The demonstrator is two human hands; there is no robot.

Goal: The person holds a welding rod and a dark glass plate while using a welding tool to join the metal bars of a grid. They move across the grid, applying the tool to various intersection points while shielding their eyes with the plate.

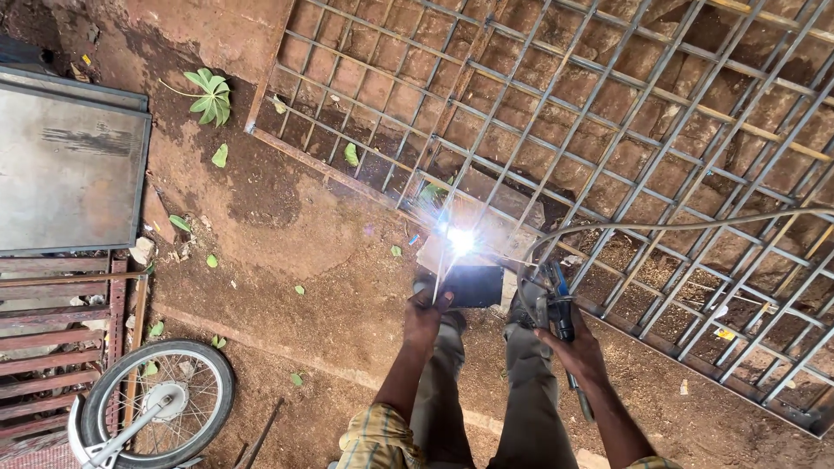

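Your left hand [426, 314] is closed on a dark flat shield [473, 285], gripping it at the near left corner and holding it just below the bright spark [460, 241]; your right hand [578, 347] is clamped around the electrode holder [556, 306], from which a thin rod goes up toward the spark, although the glare hides where the rod ends; a grey cable [660, 227] leaves the holder and curves away to the right over the grille. The two hands are apart, one on each side of your knees.

The metal grille [625, 148] lies flat on the red earth [304, 234], and the spark sits on its near edge, beside a small pale block [439, 256].

My judgement on handling: the grille looks stiff and heavy, so it will not shift under the rod, but the welded point will be very hot, and you should not touch the bars near it; take hold only far from the spark. The shield seems light and rigid; a grip at one corner is enough. The holder is best taken on its insulated handle, as you do now; the cable is flexible and may pull a little on your wrist.

A bicycle wheel [161, 399] lies at the lower left, well apart; a grey metal sheet [69, 165] rests at the left edge; green leaves [210, 95] are scattered on the ground.
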